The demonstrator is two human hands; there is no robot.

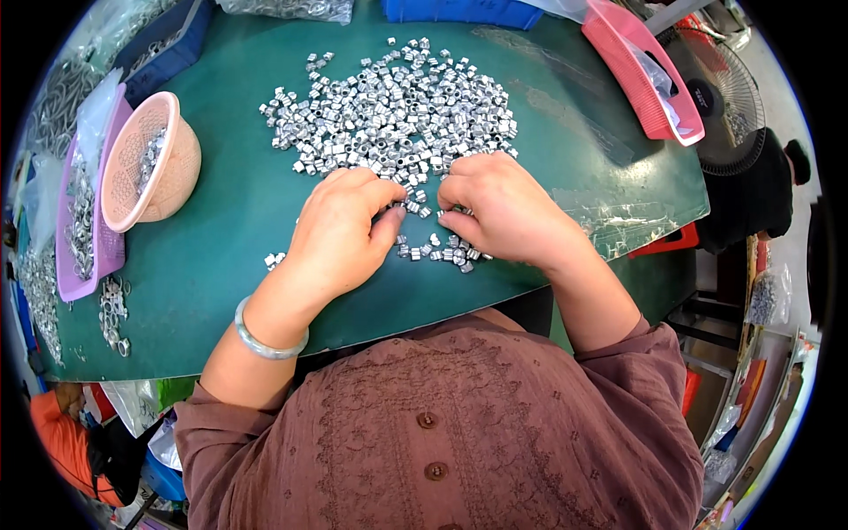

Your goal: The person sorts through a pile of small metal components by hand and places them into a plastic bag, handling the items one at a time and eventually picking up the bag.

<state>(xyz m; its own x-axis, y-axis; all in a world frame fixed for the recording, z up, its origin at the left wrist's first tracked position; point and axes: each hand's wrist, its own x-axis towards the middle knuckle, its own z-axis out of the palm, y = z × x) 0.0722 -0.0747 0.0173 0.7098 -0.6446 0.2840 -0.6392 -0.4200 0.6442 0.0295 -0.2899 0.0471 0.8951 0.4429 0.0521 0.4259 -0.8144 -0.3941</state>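
The left hand [343, 225] and right hand [505, 208] curl by small silver metal pieces [402, 115] on the green table [234, 225], but I cannot tell if either pinches one.

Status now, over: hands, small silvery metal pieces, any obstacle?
Left hand, right hand: among metal pieces, grip unclear. Metal pieces: mostly heaped, green tabletop. Round peach plastic basket: left, not blocking.

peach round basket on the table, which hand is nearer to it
Left. The left hand is to the right of the peach basket, apart from it across the green tabletop; the right hand is farther right, beyond the left hand.
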